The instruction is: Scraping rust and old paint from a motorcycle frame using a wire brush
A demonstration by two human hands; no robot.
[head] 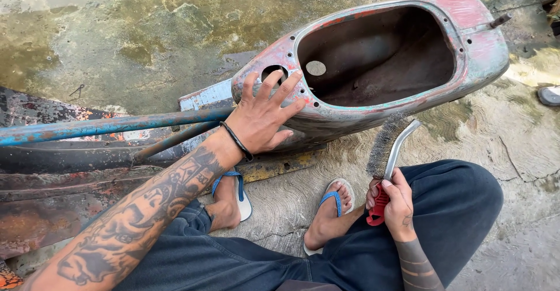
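faded red-teal scooter shell [478, 46], red-handled wire brush [386, 151], blue sandals [332, 199]

Open concrete floor [496, 145] lies right of and below the worn red-and-teal metal scooter body shell [484, 46], leaving passage along its lower flank. The shell's dark hollow cavity [379, 58] is open from above. The left hand [262, 119], spread flat on the shell's near end, blocks that end. Left of it, the blue rusted steel tubes [105, 126] and flat rusted metal panels [52, 197] close off the floor. The right hand [394, 206], gripping the steel wire brush with red handle [388, 151], and the two sandalled feet [329, 209] fill the near gap.
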